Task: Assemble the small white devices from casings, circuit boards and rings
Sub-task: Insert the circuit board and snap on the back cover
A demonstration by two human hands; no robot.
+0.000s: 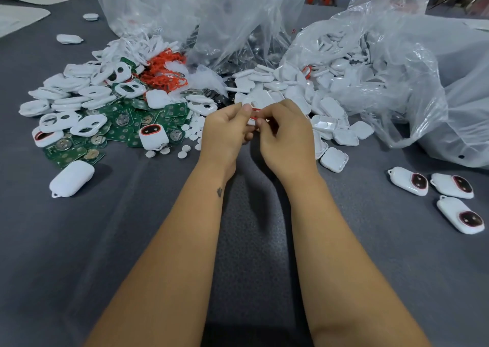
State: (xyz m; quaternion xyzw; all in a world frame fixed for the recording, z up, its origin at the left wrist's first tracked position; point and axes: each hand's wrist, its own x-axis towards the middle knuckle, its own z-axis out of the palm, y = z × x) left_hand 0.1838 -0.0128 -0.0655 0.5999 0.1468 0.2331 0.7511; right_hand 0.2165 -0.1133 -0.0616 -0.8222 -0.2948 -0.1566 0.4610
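My left hand (225, 132) and my right hand (285, 135) meet at the table's middle, both pinching a small white casing with a red ring (254, 116) between them; most of it is hidden by my fingers. Green circuit boards (124, 127) lie heaped at the left among white front casings (87, 124) with oval holes. Behind them sits a tangle of red rings (164, 71). White back casings (336, 135) spill from a bag at the right. Three assembled devices (449, 188) lie at the right, and one more assembled device (152, 135) stands by the boards.
Large clear plastic bags (397, 55) stand at the back and right, holding more parts. Small white round discs (185, 148) are scattered left of my hands. A closed white device (71, 178) lies at the left. The table has a grey cloth (251, 214).
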